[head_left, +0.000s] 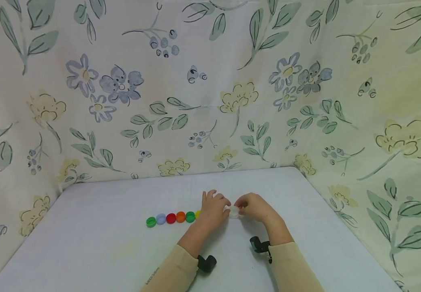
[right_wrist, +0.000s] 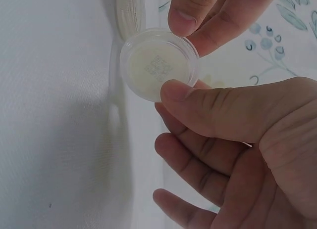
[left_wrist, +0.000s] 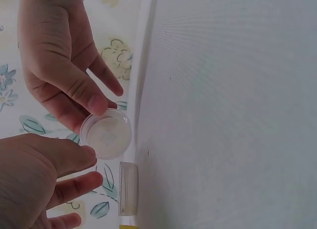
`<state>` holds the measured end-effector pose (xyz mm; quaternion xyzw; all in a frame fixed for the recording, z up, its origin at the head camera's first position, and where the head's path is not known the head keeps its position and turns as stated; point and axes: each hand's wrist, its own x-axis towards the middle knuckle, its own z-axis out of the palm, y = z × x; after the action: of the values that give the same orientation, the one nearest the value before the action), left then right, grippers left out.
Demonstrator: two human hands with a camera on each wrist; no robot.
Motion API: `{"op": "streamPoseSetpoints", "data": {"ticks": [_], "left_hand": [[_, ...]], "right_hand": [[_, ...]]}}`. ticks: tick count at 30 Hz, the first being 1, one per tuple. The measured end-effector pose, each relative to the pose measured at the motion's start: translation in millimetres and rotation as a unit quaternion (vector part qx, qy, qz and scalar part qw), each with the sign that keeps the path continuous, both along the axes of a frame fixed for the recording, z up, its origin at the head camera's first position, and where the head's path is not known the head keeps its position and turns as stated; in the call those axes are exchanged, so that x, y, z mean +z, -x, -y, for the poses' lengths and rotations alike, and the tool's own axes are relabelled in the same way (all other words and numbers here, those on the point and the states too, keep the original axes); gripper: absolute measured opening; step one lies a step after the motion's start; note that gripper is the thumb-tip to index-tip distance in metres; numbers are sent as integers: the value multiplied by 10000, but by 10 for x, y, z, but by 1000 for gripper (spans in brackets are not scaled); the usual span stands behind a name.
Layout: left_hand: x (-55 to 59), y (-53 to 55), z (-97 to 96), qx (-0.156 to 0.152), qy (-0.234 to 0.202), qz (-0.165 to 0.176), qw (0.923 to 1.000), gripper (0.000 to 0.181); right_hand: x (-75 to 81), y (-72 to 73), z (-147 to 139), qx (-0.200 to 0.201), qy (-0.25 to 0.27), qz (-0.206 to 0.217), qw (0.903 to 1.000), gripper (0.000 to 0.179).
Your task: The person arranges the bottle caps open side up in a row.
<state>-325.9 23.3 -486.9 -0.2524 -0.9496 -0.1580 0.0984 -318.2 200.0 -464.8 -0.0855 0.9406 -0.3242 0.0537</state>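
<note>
A clear plastic bottle cap [head_left: 234,212] is pinched between both hands, just off the table, its hollow side toward the wrist cameras. My left hand [head_left: 214,211] pinches one edge with thumb and finger, its other fingers spread. On the opposite edge, my right hand [head_left: 255,207] grips the cap, its thumb [right_wrist: 181,92] over the rim. A second clear cap [left_wrist: 129,189] stands on the table beside the held one, near my left hand. Leftward runs a row of caps: green [head_left: 151,222], light blue [head_left: 161,219], red [head_left: 171,218], orange [head_left: 180,217], another green [head_left: 190,217] and a partly hidden yellow [head_left: 197,214].
A white cloth covers the table [head_left: 104,251]. Behind it hangs a floral curtain [head_left: 203,93], which also runs along both sides. Dark wrist cameras [head_left: 207,264] are strapped at the sleeve cuffs.
</note>
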Motion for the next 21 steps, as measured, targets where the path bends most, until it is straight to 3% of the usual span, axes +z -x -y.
{"op": "streamPoseSetpoints", "data": {"ticks": [21], "left_hand": [[-30, 13, 6, -156, -54, -65, 9998, 13]], "right_hand": [[-20, 13, 19, 50, -61, -202, 9998, 16]]}}
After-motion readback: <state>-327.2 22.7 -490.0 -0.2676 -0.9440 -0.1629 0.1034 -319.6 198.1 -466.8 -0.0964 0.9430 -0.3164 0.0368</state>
